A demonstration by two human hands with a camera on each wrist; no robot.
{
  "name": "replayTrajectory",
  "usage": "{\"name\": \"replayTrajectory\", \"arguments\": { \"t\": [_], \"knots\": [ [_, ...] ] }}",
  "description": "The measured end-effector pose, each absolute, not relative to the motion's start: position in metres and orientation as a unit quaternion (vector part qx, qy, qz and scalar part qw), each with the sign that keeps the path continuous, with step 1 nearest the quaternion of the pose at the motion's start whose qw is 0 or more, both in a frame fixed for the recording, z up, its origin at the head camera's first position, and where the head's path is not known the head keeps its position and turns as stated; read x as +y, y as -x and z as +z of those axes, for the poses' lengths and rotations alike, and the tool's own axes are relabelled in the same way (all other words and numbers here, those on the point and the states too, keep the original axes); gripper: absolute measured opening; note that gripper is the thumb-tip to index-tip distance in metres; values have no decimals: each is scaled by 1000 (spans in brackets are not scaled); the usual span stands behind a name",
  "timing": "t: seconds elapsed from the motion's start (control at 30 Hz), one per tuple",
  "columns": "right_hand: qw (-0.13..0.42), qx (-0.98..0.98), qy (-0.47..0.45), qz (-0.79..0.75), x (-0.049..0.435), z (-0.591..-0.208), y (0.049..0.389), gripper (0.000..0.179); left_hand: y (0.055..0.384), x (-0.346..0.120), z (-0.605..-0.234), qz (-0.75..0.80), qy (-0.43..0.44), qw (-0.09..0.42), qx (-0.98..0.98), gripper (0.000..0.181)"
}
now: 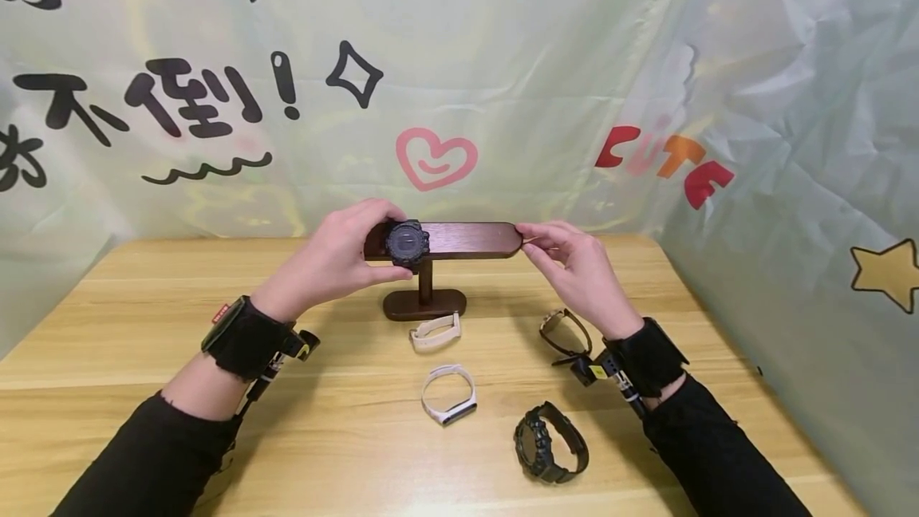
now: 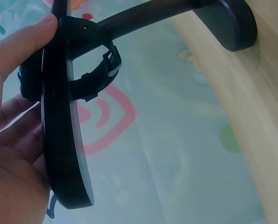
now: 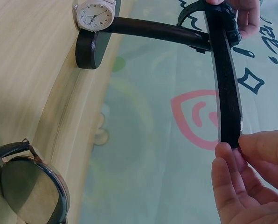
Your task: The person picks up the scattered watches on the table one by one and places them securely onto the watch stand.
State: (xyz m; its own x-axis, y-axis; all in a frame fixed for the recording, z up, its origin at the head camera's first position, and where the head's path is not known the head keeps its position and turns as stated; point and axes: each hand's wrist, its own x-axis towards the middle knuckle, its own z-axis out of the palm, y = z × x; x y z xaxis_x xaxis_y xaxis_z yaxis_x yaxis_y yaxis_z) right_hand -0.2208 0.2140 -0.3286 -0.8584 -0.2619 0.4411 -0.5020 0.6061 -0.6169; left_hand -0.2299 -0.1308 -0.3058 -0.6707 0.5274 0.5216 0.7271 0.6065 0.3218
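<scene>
A dark wooden watch stand [image 1: 474,239] has a horizontal bar on a post with a rounded base. Around the bar's left part loops a black digital watch [image 1: 406,243], its dial facing me. My left hand [image 1: 345,250] grips this watch, thumb below the dial and fingers above; its strap [image 2: 101,77] hangs in a loop behind the bar in the left wrist view. At the bar's other end, my right hand [image 1: 570,262] pinches the tip between thumb and fingers, as the right wrist view shows closely [image 3: 251,177].
In front of the stand lie a beige-strapped watch [image 1: 436,337], a white fitness band [image 1: 459,412] and a chunky black watch [image 1: 530,443]. A dark-strapped watch [image 1: 553,321] sits below my right wrist. Printed cloth [image 1: 538,86] hangs behind the wooden table [image 1: 323,437] and at its side.
</scene>
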Motion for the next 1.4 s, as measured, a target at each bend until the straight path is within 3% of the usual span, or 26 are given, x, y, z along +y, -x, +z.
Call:
{"name": "replayTrajectory", "arguments": {
  "t": [0.63, 1.4],
  "knots": [
    [144, -882, -213, 394, 214, -328, 221, 35, 230, -124, -307, -265, 353, 195, -876, 62],
    [120, -879, -211, 409, 217, -325, 221, 34, 223, -129, -318, -271, 360, 225, -864, 72]
  ]
}}
